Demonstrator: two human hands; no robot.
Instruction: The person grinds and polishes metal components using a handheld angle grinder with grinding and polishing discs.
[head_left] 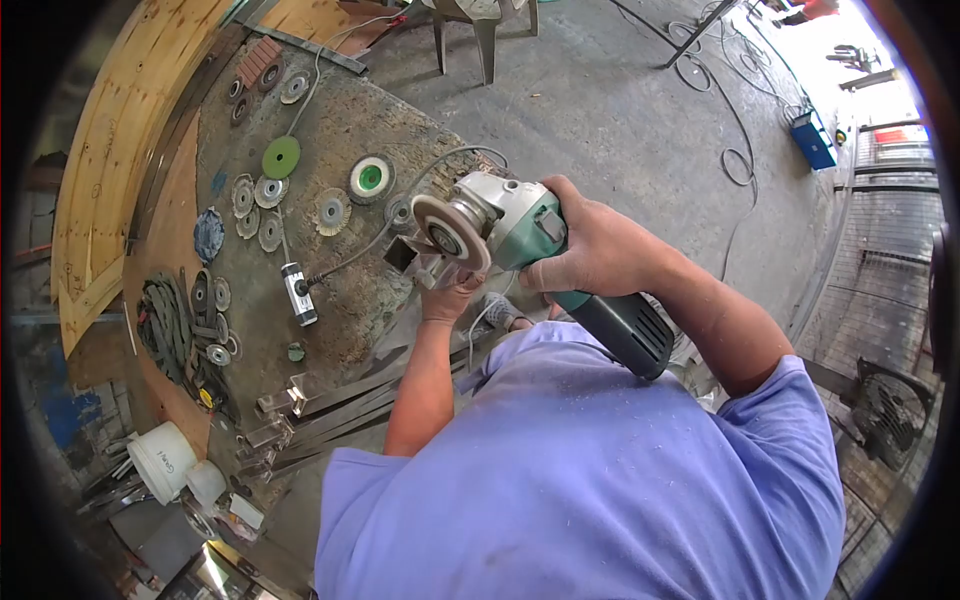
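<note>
My right hand [600, 240] is wrapped round the green and grey body of an angle grinder [525, 225], whose black handle end points back toward my chest. Its brown disc [440, 232] faces left, close over a shiny piece of square metal tube [425, 268]. My left hand [452, 300] is closed on that tube from below, its fingers partly hidden by the disc. The workbench [350, 120] lies just left of both hands. Nearest on it are a green-centred wheel [371, 179] and a flap disc [332, 211].
A cable runs across the bench to a white socket block [298, 295]. Several discs, a green disc [281, 157] and dark gloves [170, 325] lie farther left. Metal bars [345, 410] lie along the near edge. A plastic chair [480, 25] and a blue box [812, 140] stand beyond.
</note>
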